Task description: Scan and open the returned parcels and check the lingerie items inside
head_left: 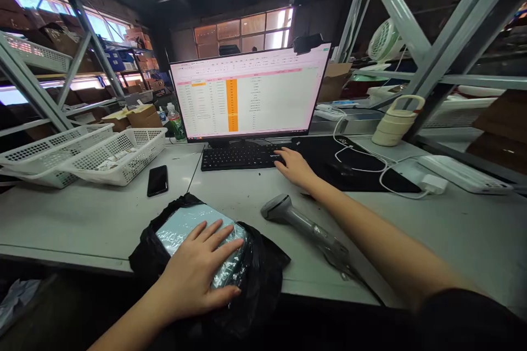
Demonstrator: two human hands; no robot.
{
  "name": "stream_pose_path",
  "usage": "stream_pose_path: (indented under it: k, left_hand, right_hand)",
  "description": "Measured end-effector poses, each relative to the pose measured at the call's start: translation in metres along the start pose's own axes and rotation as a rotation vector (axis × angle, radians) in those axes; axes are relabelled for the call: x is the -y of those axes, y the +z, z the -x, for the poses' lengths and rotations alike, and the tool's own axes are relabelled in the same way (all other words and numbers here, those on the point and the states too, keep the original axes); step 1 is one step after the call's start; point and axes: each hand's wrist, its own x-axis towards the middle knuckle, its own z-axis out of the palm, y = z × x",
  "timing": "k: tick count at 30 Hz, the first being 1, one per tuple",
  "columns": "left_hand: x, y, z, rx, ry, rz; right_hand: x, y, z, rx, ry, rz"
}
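Wrapped parcel [185, 227] in black bag [263, 269] directly under our left hand [201, 274], fingers spread flat, long axis unclear; right hand [294, 167] well apart, fingers together on keyboard [239, 156].

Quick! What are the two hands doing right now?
Left hand: open, pressed flat on the wrapped package lying on the black bag.
Right hand: open, resting on the right end of the keyboard, holding nothing.

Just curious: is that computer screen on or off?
On: the monitor glows with a spreadsheet, one column orange.
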Motion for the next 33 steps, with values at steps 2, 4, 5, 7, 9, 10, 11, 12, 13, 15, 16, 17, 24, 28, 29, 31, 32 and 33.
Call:
stream_pose_path:
  k: [2,4,5,7,9,10,11,12,13,15,16,17,24,28,29,31,32,33]
  left_hand:
    - [0.003,0.01,0.006,-0.191,0.06,0.033]
    - [0.007,0.024,0.015,-0.414,0.137,0.066]
    - [0.009,0.033,0.021,-0.505,0.159,0.066]
    - [0.01,0.05,0.035,-0.607,0.132,0.029]
    - [0.008,0.067,0.05,-0.635,0.014,-0.032]
    - [0.006,0.074,0.058,-0.633,-0.056,-0.059]
    - [0.004,0.081,0.065,-0.62,-0.124,-0.075]
    - [0.002,0.086,0.072,-0.607,-0.188,-0.076]
    - [0.0,0.09,0.079,-0.588,-0.248,-0.062]
    - [-0.003,0.094,0.088,-0.563,-0.332,0.002]
    - [-0.004,0.094,0.091,-0.561,-0.356,0.038]
    - [-0.006,0.093,0.092,-0.561,-0.373,0.068]
    - [-0.02,0.1,0.102,-0.581,-0.198,0.012]
    - [-0.028,0.125,0.115,-0.377,-0.066,-0.058]
    - [-0.029,0.129,0.117,-0.324,-0.089,-0.059]
    - [-0.03,0.131,0.118,-0.28,-0.137,-0.027]
    - [-0.031,0.129,0.116,-0.293,-0.139,0.003]
    - [-0.032,0.125,0.113,-0.319,-0.12,0.036]
  right_hand:
    - [0.025,-0.023,0.022,-0.016,-0.169,-0.151]
    - [0.058,-0.042,0.055,0.005,-0.422,-0.314]
    - [0.074,-0.05,0.075,0.048,-0.56,-0.351]
    - [0.102,-0.057,0.114,0.19,-0.832,-0.346]
    - [0.118,-0.054,0.148,0.257,-0.988,-0.302]
    - [0.121,-0.05,0.162,0.238,-1.02,-0.284]
    - [0.121,-0.043,0.173,0.191,-1.023,-0.275]
    - [0.119,-0.036,0.182,0.126,-1.007,-0.275]
    - [0.115,-0.029,0.189,0.062,-0.984,-0.28]
    - [0.107,-0.017,0.198,0.015,-0.944,-0.292]
    - [0.103,-0.013,0.201,0.031,-0.929,-0.293]
    - [0.1,-0.011,0.203,0.064,-0.919,-0.288]
    - [0.107,-0.011,0.2,0.208,-0.79,-0.283]
    - [0.117,-0.012,0.192,0.096,-0.791,-0.212]
    - [0.121,-0.012,0.189,0.048,-0.83,-0.182]
    - [0.127,-0.012,0.182,0.0,-0.92,-0.158]
    - [0.13,-0.012,0.179,0.013,-0.951,-0.166]
    - [0.133,-0.01,0.175,0.045,-0.967,-0.184]
